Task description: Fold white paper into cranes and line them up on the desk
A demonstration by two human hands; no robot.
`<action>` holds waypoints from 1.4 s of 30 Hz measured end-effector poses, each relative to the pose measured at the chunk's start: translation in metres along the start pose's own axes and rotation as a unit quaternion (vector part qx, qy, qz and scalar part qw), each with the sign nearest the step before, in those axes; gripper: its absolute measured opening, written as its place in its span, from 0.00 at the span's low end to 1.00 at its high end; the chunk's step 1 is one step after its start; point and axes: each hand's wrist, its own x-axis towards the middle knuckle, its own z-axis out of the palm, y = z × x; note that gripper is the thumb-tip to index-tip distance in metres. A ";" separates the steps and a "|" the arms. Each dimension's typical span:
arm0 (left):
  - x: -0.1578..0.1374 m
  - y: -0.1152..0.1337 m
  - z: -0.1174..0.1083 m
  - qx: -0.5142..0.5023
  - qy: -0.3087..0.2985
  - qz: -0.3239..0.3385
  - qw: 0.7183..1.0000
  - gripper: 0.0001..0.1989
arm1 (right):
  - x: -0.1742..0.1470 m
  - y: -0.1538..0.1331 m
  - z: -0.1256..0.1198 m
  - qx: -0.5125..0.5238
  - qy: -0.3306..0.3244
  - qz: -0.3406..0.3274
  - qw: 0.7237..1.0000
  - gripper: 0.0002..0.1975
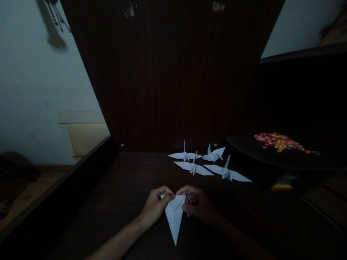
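A white folded origami paper lies over the dark wooden tabletop, its long point toward me and its wide edge away. My left hand grips its upper left corner, the thumb pressed on top and the fingers curled behind. At the upper right corner my right hand pinches the same paper, with thumb and forefinger bent against its edge. Creases run down the paper's middle. Beyond the hands stand several white paper cranes, their wings spread and necks raised.
A dark upright wooden panel closes off the back of the tabletop. A raised board borders the left side. To the right, a heap of small colourful pieces sits on a dark raised shelf. A pale wall stands at left.
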 end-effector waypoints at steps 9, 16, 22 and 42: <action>0.000 -0.003 0.001 -0.069 -0.002 -0.031 0.997 0.23 | 0.002 -0.009 0.008 -0.083 0.083 0.015 0.993 0.17; -0.007 0.002 0.003 -0.043 -0.065 0.014 0.997 0.24 | 0.006 -0.008 0.007 -0.064 0.128 0.037 0.989 0.23; -0.006 0.002 0.000 -0.089 -0.103 0.019 0.991 0.21 | 0.007 -0.004 0.009 0.006 0.091 0.073 0.993 0.25; -0.002 0.006 -0.001 -0.090 0.004 -0.078 0.993 0.23 | 0.007 -0.012 0.010 -0.019 0.113 0.106 0.988 0.23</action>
